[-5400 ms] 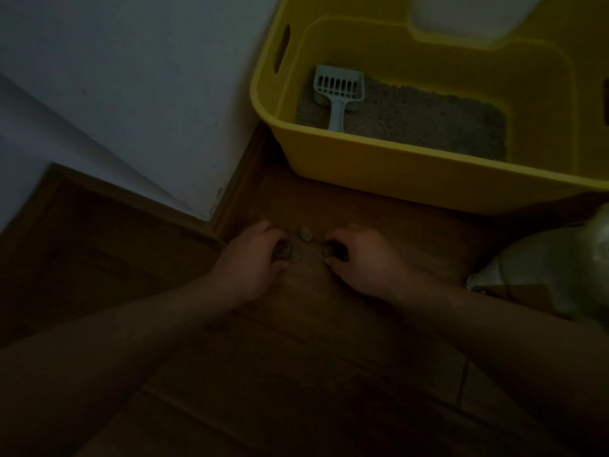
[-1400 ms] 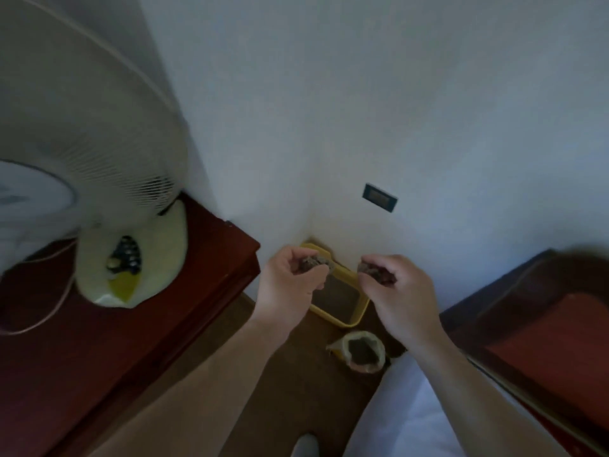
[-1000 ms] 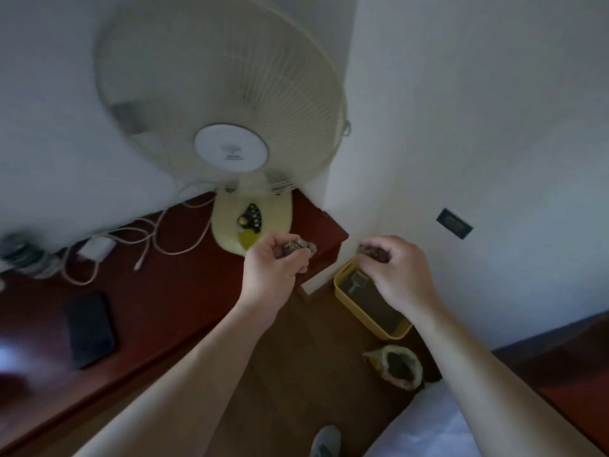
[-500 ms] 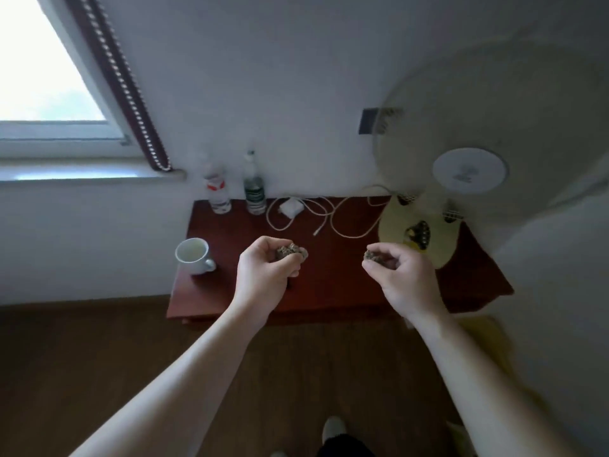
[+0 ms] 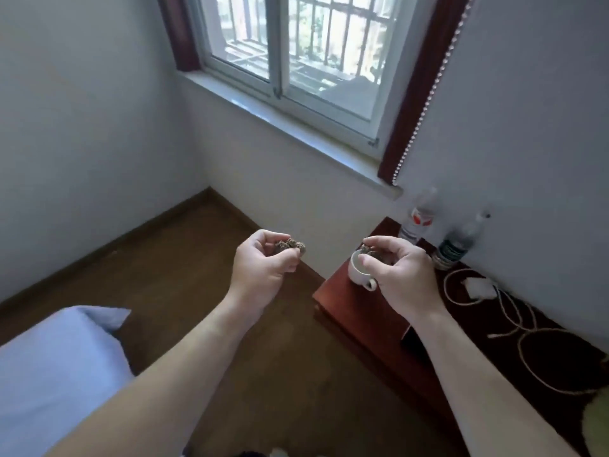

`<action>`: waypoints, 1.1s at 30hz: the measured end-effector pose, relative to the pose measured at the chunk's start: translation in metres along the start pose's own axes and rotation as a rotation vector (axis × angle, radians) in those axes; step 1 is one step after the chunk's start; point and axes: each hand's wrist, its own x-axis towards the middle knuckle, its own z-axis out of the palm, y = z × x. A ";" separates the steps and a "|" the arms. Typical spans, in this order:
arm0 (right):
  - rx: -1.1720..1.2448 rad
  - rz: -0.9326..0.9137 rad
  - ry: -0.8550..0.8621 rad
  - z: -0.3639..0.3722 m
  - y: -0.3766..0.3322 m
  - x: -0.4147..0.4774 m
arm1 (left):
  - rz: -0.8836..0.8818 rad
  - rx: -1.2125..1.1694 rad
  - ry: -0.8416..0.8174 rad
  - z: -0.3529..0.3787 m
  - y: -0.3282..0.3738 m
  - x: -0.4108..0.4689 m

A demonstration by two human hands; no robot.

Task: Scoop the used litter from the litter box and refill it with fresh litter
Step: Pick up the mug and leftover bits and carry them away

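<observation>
Barred window, wooden floor: something held on each side

Over the floor, the left hand curls around a brown litter clump. Beside it, the right hand pinches a second clump between thumb and fingers, in front of a white cup on the red-brown table. Two bottles and a looped cable sit further along it
</observation>
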 end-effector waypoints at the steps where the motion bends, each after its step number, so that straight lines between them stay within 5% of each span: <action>1: -0.003 -0.018 -0.050 0.020 -0.008 0.009 | 0.010 -0.001 0.058 -0.019 0.003 0.005; 10: -0.002 -0.200 -0.472 0.244 -0.100 0.051 | 0.075 0.031 0.514 -0.216 0.030 0.058; 23: -0.052 -0.383 -0.733 0.518 -0.224 0.106 | 0.087 -0.003 0.827 -0.447 0.066 0.168; 33: -0.072 -0.517 -1.056 0.746 -0.304 0.200 | 0.064 -0.097 1.219 -0.593 0.074 0.289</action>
